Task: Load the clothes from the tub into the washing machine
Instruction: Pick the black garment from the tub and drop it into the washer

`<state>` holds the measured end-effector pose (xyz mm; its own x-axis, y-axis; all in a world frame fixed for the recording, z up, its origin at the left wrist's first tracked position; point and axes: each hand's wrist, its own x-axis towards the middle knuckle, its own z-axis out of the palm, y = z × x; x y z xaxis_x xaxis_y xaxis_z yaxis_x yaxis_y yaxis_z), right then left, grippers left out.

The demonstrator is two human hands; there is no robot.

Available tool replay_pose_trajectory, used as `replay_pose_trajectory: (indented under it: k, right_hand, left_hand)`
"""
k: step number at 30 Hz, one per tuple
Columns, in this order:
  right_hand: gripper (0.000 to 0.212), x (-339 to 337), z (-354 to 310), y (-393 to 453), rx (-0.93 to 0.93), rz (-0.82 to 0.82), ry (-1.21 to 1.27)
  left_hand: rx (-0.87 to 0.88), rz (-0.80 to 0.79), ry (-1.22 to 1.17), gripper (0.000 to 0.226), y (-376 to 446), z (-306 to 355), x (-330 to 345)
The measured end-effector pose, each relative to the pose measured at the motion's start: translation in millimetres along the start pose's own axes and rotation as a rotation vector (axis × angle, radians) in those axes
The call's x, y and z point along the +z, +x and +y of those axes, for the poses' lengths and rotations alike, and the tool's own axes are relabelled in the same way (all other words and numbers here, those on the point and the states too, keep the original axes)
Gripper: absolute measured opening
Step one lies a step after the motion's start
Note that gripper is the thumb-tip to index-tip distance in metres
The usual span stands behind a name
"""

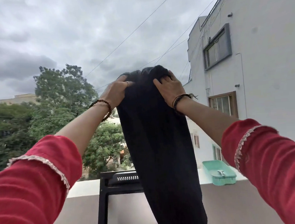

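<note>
Two hands of mine are up high, and both hold one dark cloth (156, 138) in front of the grey sky.

Far off on the left are big green trees (56, 102). My left sleeve (34, 189) is red with a pale trim at the edge. A brown bead bracelet (105, 106) sits on that wrist. My left hand (114, 92) grips the top left of the cloth, with the fingers (122, 82) curled over the bunched part. A ring shows on one finger.

The cloth is in the middle. It is bunched at the top between my hands and hangs straight down, long and narrow, past the bottom of the view. Behind its lower part stands a black frame (104, 196) with a clear panel, right up against the low white wall (82, 189). I cannot tell what the frame is part of.

My right hand (170, 90) grips the top right of the cloth, with its fingers pressed into the folds and curled round them. Dark thread bands (179, 100) are on that wrist. A green plastic tray (220, 173) rests on the top of the low wall, just right of the cloth. My right sleeve (272, 163) is red too. Far on the right is a tall white building (262, 48) with windows. Thin wires cross the sky above.
</note>
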<state>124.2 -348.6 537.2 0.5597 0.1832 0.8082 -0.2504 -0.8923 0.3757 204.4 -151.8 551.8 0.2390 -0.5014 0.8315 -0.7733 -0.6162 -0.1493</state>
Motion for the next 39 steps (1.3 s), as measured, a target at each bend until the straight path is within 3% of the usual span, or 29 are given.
replay_pose_trajectory:
  k: [6, 18, 26, 30, 35, 39]
  right_hand:
    - [0.054, -27.9, 11.9, 39.4, 0.010, 0.045, -0.064]
    - [0.052, -73.5, 18.7, 100.0, 0.013, 0.174, -0.147]
    - [0.050, -32.8, -2.0, 71.3, -0.006, 0.119, -0.099]
    - [0.060, -17.2, -13.8, 60.7, -0.020, 0.090, -0.111]
    - [0.064, -2.1, -30.4, 43.2, -0.063, 0.045, -0.089]
    - [0.052, -2.8, -37.6, 32.0, -0.106, 0.013, -0.067]
  left_hand:
    - [-0.067, 0.131, 0.015, 0.052, 28.6, -10.9, -36.8]
    - [-0.154, 0.202, -0.065, 0.054, 86.6, -41.2, -90.1]
    - [-0.265, 0.162, -0.295, 0.049, 47.5, -38.0, -65.1]
    - [-0.300, 0.134, -0.310, 0.047, 29.7, -35.3, -62.4]
    - [-0.262, 0.185, -0.276, 0.043, -5.7, -36.0, -42.8]
    - [-0.286, 0.277, -0.277, 0.037, -29.4, -37.5, -27.2]
